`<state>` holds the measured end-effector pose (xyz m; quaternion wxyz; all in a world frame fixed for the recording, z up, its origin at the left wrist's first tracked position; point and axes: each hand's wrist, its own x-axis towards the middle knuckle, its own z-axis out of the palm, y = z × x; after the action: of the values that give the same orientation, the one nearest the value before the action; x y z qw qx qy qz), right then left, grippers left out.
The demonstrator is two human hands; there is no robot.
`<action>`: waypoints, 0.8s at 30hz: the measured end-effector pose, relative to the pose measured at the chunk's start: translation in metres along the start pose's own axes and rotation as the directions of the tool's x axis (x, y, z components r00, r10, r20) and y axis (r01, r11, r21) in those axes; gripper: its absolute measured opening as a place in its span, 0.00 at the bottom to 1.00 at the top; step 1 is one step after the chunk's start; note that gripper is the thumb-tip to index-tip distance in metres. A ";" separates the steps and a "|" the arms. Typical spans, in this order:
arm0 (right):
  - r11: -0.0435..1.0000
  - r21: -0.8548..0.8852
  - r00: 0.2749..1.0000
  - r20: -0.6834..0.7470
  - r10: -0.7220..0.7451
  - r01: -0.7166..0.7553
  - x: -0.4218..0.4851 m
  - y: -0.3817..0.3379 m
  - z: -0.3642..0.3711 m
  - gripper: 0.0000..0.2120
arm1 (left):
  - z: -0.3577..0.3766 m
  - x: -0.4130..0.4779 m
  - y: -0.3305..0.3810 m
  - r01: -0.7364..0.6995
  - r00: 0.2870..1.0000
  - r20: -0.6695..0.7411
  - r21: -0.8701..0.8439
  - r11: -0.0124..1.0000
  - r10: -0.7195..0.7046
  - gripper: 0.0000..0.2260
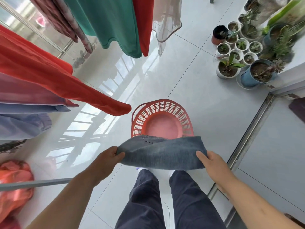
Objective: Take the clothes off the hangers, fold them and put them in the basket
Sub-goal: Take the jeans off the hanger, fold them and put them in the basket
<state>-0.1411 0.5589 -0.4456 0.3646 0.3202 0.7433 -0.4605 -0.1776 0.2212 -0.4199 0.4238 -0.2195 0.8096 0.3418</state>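
Head view | left hand and right hand are pinching folded jeans above the red basket | basket sitting empty | hanging clothes remaining, many still awaiting folding

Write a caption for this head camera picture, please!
Both hands hold folded jeans above an empty red basket.

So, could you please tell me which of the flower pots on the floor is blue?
The blue pot, the big one nearest the white ledge, standing on a saucer. The pots around it are white, and one farther back is black.
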 end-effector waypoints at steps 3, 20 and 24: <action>0.987 0.109 0.992 -0.068 -0.107 0.114 -0.005 -0.014 -0.001 0.10 | 0.001 -0.001 0.005 -0.062 0.989 -0.139 -0.094 0.994 0.049 0.09; 0.995 -0.099 0.996 0.089 0.031 -0.022 0.010 0.001 0.008 0.21 | 0.002 0.011 -0.005 0.114 0.993 0.049 -0.080 0.990 -0.110 0.20; 0.996 0.025 0.990 0.109 0.085 -0.088 0.006 -0.002 0.003 0.14 | 0.007 0.008 -0.006 0.051 0.998 0.041 -0.123 0.991 -0.046 0.14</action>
<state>-0.1457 0.5566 -0.4503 0.4189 0.3321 0.7012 -0.4718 -0.1742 0.2223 -0.4313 0.4327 -0.2585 0.7731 0.3850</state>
